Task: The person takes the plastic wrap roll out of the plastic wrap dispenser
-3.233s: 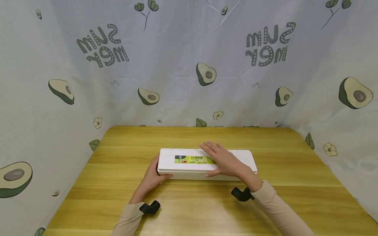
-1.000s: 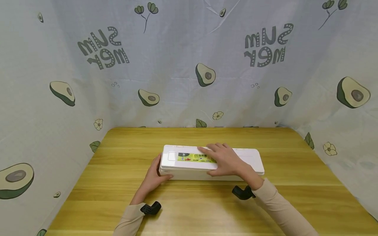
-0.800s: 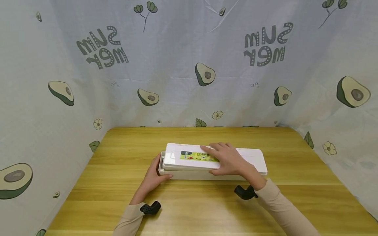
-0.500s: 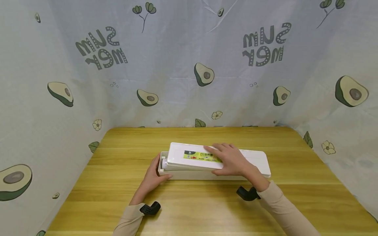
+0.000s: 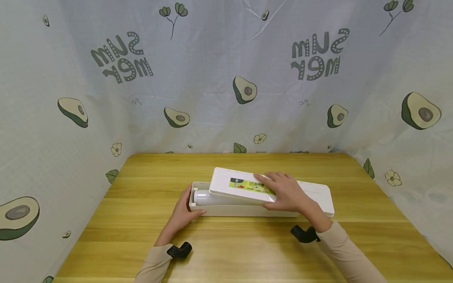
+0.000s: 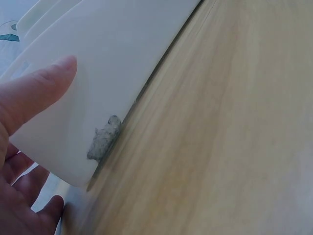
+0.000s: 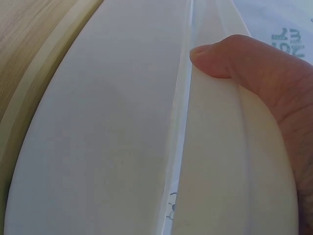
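A long white cling film box [image 5: 230, 211] lies on the table. My left hand [image 5: 182, 212] grips its left end, the thumb [image 6: 49, 85] pressed on the front wall in the left wrist view. Across the lid [image 5: 221, 182], which bears a green and yellow label [image 5: 251, 186], my right hand [image 5: 283, 192] holds on with the thumb [image 7: 217, 56] at the near edge. The lid sits askew, shifted right, its left end raised. Beneath it a pale roll of film [image 5: 205, 197] shows in the box's left end; the rest is hidden.
The wooden table [image 5: 226, 247] reaches back to a white curtain [image 5: 212, 70] printed with avocados. A black wrist mount [image 5: 179, 250] sits on the left sleeve and another black mount [image 5: 304, 234] on the right. A grey patch [image 6: 104, 139] marks the box's front wall.
The lid was closed over the box at first. My right hand has lifted its left end and moved it rightward, uncovering the roll. My left hand has stayed at the box's left end.
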Motion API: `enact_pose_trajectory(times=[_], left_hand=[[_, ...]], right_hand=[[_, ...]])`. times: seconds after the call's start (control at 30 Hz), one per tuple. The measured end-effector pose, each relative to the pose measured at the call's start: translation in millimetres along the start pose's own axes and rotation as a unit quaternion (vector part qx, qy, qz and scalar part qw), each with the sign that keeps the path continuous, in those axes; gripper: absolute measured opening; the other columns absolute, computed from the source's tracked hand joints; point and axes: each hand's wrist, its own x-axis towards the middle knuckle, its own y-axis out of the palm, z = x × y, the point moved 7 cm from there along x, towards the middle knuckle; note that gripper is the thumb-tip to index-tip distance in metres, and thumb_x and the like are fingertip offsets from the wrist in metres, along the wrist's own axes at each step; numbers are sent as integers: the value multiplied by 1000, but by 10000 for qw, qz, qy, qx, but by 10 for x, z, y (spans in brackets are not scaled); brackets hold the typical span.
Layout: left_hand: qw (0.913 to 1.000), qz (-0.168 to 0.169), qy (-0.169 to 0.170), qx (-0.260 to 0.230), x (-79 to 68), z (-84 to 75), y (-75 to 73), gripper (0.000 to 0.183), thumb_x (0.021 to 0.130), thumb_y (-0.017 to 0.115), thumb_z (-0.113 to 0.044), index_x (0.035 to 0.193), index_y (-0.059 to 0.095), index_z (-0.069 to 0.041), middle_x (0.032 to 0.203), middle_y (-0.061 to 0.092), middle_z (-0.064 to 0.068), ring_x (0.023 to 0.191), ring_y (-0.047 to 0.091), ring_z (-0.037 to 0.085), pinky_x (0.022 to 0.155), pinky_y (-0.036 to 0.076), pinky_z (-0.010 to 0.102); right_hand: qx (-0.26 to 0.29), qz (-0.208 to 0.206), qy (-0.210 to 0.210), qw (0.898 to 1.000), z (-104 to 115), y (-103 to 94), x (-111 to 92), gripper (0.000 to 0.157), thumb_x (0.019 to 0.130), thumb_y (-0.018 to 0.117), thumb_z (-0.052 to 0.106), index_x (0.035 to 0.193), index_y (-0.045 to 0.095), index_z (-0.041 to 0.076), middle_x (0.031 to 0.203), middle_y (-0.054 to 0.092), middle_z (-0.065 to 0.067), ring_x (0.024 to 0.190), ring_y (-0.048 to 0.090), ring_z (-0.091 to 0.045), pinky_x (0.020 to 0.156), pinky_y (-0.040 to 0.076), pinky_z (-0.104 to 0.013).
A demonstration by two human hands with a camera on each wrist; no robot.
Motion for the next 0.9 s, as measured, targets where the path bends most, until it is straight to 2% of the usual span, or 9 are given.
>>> enact_pose_trajectory(times=[0.13, 0.23, 0.47, 0.9], left_hand=[[10000, -70, 49, -48, 60, 199, 31, 99, 72, 79, -6, 150, 17, -3, 147, 32, 20, 134, 36, 32, 111, 29, 47], [9999, -72, 109, -52, 85, 289, 39, 99, 73, 79, -10, 150, 17, -6, 148, 32, 17, 135, 36, 31, 112, 28, 49], [9997, -44, 216, -88, 77, 294, 35, 99, 73, 80, -16, 150, 18, -7, 147, 33, 16, 135, 36, 31, 112, 26, 51], [9998, -136, 114, -50, 99, 310, 45, 98, 72, 79, -6, 149, 18, -4, 147, 33, 19, 134, 37, 34, 111, 28, 51]], right_hand=[[23, -12, 32, 10000, -25, -5, -22, 84, 68, 73, 51, 142, 42, 23, 129, 57, -11, 115, 54, -32, 89, 44, -55], [43, -10, 64, 10000, -40, -10, -38, 85, 68, 73, 51, 142, 42, 23, 129, 57, -11, 114, 54, -32, 89, 44, -54], [37, -36, 102, 9999, -77, -18, -79, 84, 68, 73, 50, 141, 43, 22, 127, 58, -11, 111, 55, -32, 87, 44, -53], [38, 41, 324, 9995, -162, -4, -144, 83, 69, 73, 49, 142, 42, 23, 128, 57, -11, 112, 54, -33, 87, 43, -54]])
